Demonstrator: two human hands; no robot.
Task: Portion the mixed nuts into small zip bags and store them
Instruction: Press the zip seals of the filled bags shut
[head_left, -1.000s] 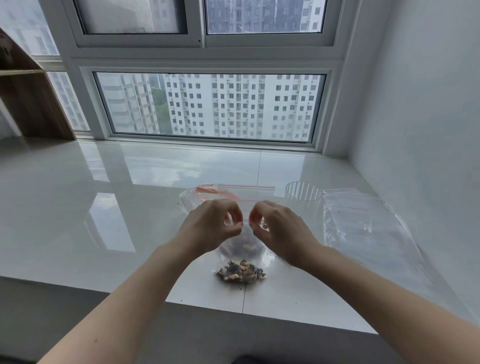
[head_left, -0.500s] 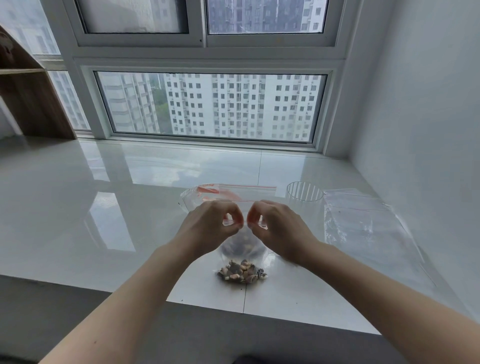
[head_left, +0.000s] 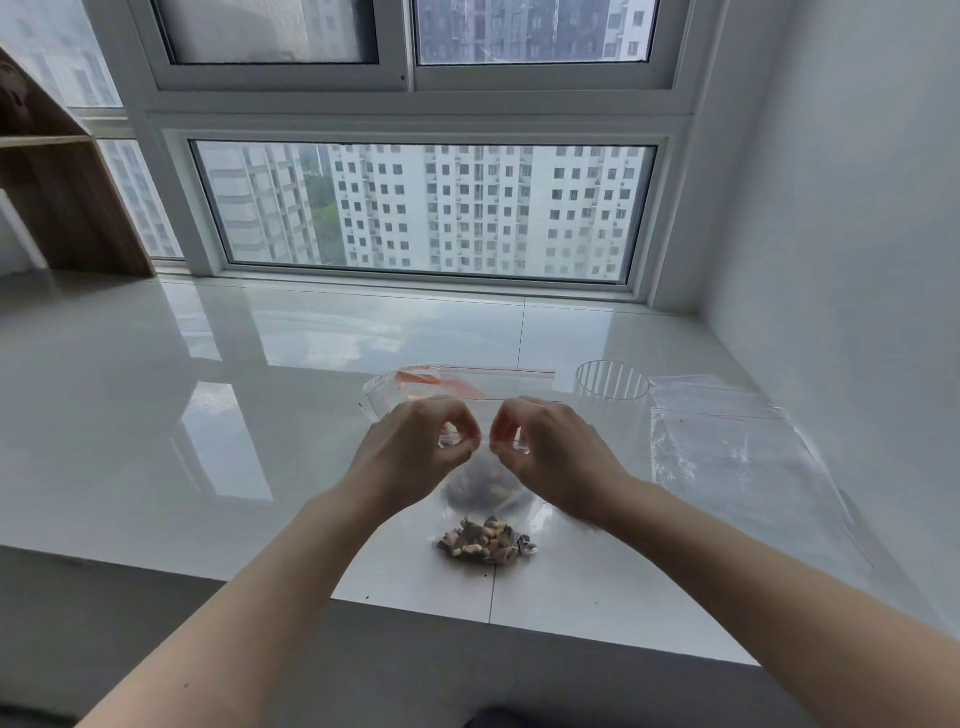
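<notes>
two hands hold one small zip bag (head_left: 485, 483) by its top edge, above the white surface (head_left: 208, 415) near its front edge. the left hand (head_left: 415, 457) pinches the strip on the left side and the right hand (head_left: 558, 457) pinches it on the right side, thumb against curled fingers, and the two pinches are just beside each other at the middle of the mouth. i judge that the bag is held upright like this so that the mixed nuts (head_left: 485, 538) fall to the bottom and stay away from the seal while it is pressed closed; whether the seal is already closed i cannot tell. the nuts lie in the bottom of the bag, which rests on the surface below and a little nearer than both hands. behind the hands lies a bigger zip bag (head_left: 467, 382) with a red line. a clear ribbed cup (head_left: 612, 387) stands to the right, and more empty bags (head_left: 727, 447) lie flat beside it, probably waiting for the next portions.
</notes>
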